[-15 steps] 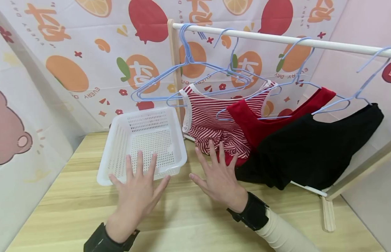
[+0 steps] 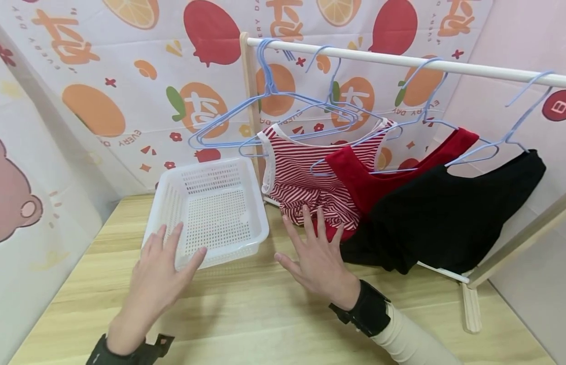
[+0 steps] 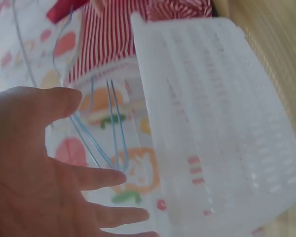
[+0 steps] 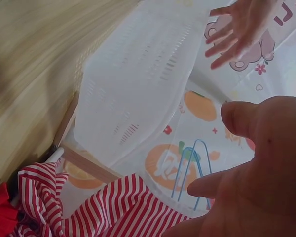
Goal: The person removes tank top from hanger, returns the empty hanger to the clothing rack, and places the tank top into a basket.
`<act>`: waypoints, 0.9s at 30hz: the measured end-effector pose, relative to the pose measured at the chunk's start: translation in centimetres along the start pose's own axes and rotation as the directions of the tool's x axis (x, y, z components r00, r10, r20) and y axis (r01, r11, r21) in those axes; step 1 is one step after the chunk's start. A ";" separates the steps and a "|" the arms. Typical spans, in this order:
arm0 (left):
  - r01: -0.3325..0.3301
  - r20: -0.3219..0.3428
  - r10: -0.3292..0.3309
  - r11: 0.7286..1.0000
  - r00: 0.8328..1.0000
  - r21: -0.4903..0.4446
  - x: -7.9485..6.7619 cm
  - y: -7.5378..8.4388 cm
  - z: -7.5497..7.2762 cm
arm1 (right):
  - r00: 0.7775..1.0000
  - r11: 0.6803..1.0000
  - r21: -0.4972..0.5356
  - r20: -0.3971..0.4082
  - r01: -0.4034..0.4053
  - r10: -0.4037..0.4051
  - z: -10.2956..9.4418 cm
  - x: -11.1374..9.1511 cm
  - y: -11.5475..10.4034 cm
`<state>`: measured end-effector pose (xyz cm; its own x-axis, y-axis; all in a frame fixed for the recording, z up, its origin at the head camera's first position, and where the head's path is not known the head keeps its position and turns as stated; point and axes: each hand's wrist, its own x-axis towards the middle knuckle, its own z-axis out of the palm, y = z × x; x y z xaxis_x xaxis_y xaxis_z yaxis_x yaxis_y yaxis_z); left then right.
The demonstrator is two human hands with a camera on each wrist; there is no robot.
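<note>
My left hand (image 2: 156,276) hovers at the near left corner of a white perforated plastic basket (image 2: 257,238), fingers extended and thumb spread. In the left wrist view the fingers (image 3: 108,216) point toward the basket's side and hold nothing; whether they touch it I cannot tell. My right hand (image 2: 317,258) has its fingers spread, in front of a red-and-white striped tank top (image 2: 310,167) on a blue hanger. Nothing is in that hand. Beside the striped top hang a red garment (image 2: 365,182) and a black garment (image 2: 452,218), each on a blue hanger.
A clothes rack with a white rail (image 2: 383,58) and wooden posts stands on the wood-grain table (image 2: 246,324). Several bare blue hangers (image 2: 269,91) are bunched at the rail's left end. Fruit-patterned cloth (image 2: 141,109) covers the wall behind.
My left hand has moved left, from in front of the basket to its near left corner, its fingers now closer together. The right hand stays nearly where it was. The view shifts slightly.
</note>
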<state>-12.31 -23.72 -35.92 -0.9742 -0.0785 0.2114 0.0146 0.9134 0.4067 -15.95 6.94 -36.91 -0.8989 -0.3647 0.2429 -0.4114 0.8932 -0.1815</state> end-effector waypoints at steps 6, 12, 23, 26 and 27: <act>0.033 -0.041 -0.037 0.994 0.998 -0.099 0.9 -2.6 -0.5 | 1.000 1.000 0.014 0.005 0.004 -0.004 0.0 -0.2 0.1; 0.066 0.003 -0.066 0.986 0.998 -0.155 1.5 -5.3 -1.1 | 1.000 1.000 0.002 0.010 0.021 -0.021 -0.2 -0.4 0.1; 0.010 0.129 0.004 0.994 0.992 -0.109 2.2 -6.7 -1.4 | 0.999 0.999 0.044 0.030 0.030 -0.031 -0.6 -0.7 0.2; 0.018 0.130 -0.004 0.994 0.991 -0.107 2.2 -6.7 -1.5 | 0.999 0.998 0.050 0.032 0.027 -0.029 -0.5 -0.8 0.4; 0.021 0.130 -0.006 0.994 0.991 -0.112 2.2 -6.7 -1.5 | 0.999 0.998 0.050 0.031 0.027 -0.029 -0.5 -0.8 0.4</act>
<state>-14.24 -30.62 -36.89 -0.9953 -0.0312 0.0915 0.0196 0.8613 0.5076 -15.33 7.71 -36.74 -0.8909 -0.3984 0.2180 -0.4429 0.8685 -0.2225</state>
